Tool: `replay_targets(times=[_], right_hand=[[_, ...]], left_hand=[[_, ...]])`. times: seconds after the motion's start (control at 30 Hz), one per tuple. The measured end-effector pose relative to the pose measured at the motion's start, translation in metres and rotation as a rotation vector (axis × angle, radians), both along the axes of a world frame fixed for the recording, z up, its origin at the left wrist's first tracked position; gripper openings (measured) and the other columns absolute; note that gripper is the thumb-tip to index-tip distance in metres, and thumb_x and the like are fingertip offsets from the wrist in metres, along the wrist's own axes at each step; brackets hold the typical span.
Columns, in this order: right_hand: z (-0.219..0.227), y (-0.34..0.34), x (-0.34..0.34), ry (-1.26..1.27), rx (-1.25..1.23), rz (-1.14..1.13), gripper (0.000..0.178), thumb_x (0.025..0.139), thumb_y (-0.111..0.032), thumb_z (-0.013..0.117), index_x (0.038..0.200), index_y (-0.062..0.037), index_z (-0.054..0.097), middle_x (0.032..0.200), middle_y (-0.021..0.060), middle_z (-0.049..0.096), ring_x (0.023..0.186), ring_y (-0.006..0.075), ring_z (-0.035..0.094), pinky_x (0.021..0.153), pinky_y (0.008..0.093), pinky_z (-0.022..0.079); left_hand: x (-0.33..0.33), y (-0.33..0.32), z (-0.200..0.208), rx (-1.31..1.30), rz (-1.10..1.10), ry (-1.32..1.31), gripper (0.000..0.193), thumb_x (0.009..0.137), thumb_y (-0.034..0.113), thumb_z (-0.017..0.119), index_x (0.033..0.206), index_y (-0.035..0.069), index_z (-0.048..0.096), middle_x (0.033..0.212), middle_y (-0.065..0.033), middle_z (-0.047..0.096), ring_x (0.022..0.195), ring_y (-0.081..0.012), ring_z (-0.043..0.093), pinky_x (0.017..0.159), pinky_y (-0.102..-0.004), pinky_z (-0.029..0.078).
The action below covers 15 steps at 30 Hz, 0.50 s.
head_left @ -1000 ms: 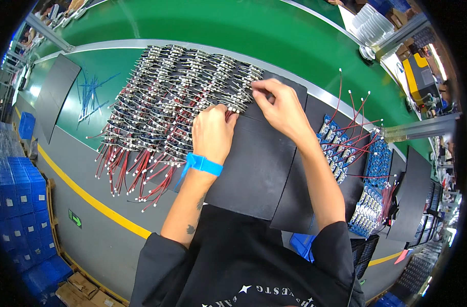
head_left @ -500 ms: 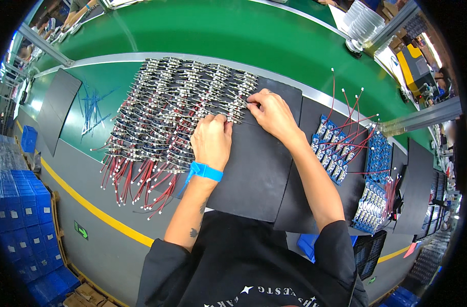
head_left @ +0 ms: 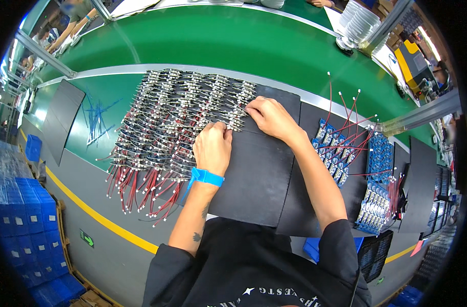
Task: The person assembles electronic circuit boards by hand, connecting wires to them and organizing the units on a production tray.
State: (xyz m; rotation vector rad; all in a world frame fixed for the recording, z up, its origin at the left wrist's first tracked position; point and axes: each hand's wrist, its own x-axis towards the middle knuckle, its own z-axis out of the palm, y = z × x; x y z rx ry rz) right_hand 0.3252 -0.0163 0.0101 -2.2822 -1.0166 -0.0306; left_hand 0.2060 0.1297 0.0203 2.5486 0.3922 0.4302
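Rows of small wired electronic assemblies (head_left: 164, 110), with silvery parts, dark leads and red-and-black cables, cover the left part of a black mat (head_left: 248, 176). At the right edge of these rows, my right hand (head_left: 271, 117) pinches the end of a thin dark wire (head_left: 236, 105) between thumb and forefinger. My left hand (head_left: 213, 148), with a blue wrist strap (head_left: 208, 177), rests lower on the same rows. Its fingers are drawn together at the lowest assembly of the rightmost column. Whatever they grip is hidden beneath them.
Blue circuit boards (head_left: 331, 148) with red cables lie to the right, beside more blue panels (head_left: 380, 158). Loose blue ties (head_left: 96, 120) lie on the green table at left. A metal post (head_left: 422, 112) stands at the right. Stacked blue bins (head_left: 26, 215) stand on the floor at left.
The whole view has shifted slightly, so the table sits lower in it. Both hands stay at the same rows, with little visible change in their grip.
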Motion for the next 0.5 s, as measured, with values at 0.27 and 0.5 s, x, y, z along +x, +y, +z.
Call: replay_targets(times=[0.27,0.5], right_hand=[[-0.0055,0.0016,-0.0008,-0.157,-0.025,0.059,0.012,0.085,-0.009,0.056,0.086,0.0022,0.061,0.090,0.0211,0.061,0.085,0.0382,0.063,0.073,0.0453,0.052],[-0.0061,-0.0019,0.0008,-0.163,-0.069,-0.070,0.013,0.085,-0.009,0.057,0.092,0.0021,0.057,0.100,0.0246,0.060,0.085,0.0390,0.064,0.074,0.0458,0.053]], left_hand=[[0.0009,0.0011,-0.0010,-0.028,0.014,0.010,0.013,0.081,0.013,0.068,0.084,0.000,0.066,0.082,-0.0174,0.066,0.074,-0.0384,0.064,0.065,-0.0474,0.051],[0.0064,-0.0016,-0.0018,-0.059,0.013,0.005,0.013,0.082,0.014,0.068,0.086,0.001,0.068,0.083,-0.0159,0.066,0.074,-0.0379,0.065,0.066,-0.0462,0.051]])
